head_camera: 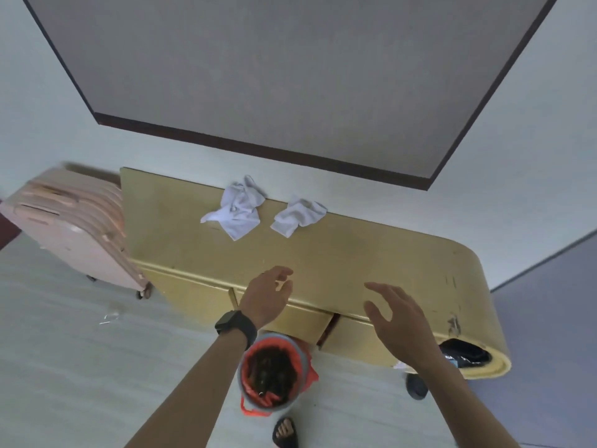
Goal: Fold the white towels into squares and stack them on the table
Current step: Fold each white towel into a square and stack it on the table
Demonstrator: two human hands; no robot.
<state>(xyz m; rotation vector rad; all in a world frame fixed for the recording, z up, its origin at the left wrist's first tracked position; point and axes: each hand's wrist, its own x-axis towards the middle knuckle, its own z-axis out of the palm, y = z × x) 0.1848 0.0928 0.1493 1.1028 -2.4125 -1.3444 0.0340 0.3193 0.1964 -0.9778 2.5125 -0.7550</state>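
Fingers point(283, 273) of the left hand point(266, 295) were loosely curled and held nothing. The hand hung palm down over the near edge of the long yellow wooden table point(355, 253); contact with the table could not be judged. A black wristwatch point(235, 324) sat on that wrist.

Fingers point(378, 287) of the right hand point(399, 315) were straight and spread, thumb apart, also empty. This hand hung over the same near edge, further toward the table's rounded right end.

Task items: the larger crumpled white cloth towel point(239, 210) and the smaller crumpled white cloth towel point(298, 216) both lay on the table at its far edge, by the wall. Neither was folded. They lay side by side with a gap between them, the larger one to the left, and both were well apart from the hands.

Other items:
- A grey round bin with a red liner point(273, 373) stood on the floor below the table's near edge.
- A pale pink ribbed suitcase point(74, 227) stood just beside the table's left end.
- A foot in a black sandal point(286, 431) stood on the floor in front of the table.
- A dark object point(465, 352) sat under the table's right end, too unclear to identify.
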